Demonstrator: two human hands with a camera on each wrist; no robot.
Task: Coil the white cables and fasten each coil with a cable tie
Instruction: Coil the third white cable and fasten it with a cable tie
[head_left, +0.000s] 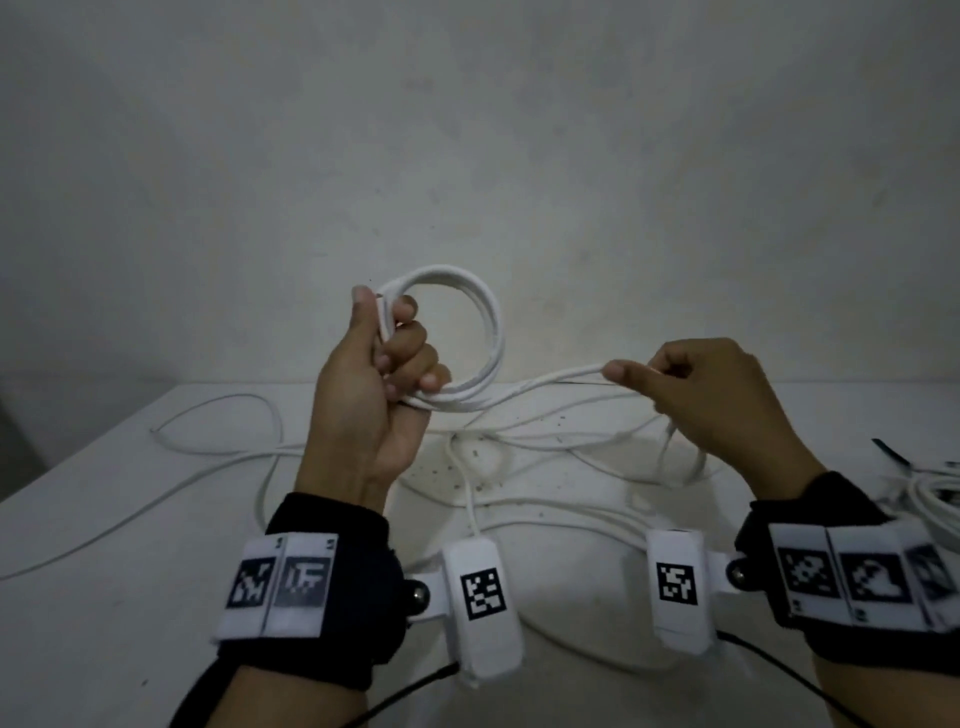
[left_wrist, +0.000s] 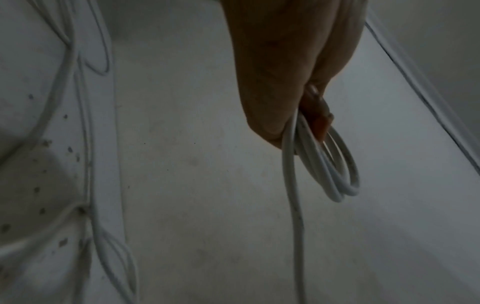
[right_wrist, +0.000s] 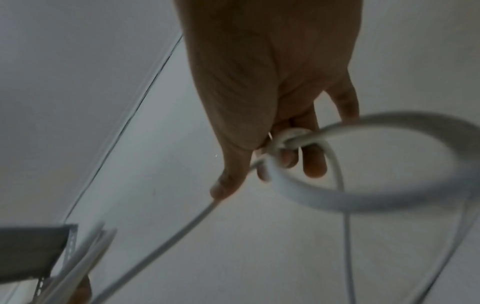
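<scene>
1. While raised above the white surface near its rear edge, left hand fingers clamp round white cable coil.
2. Right hand pinches the trailing strand.
3. Loose white cables sprawl underneath; another coil lies rightward.

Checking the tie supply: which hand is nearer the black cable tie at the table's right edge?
Right. The right hand is beside the black cable tie; the left hand is farther left.

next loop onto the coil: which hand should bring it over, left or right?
Right, probably. The right hand already pinches the free run of the white cable leading off the coil. The left hand is wrapped round the coil's gathered turns, so letting go would likely spill them.
</scene>
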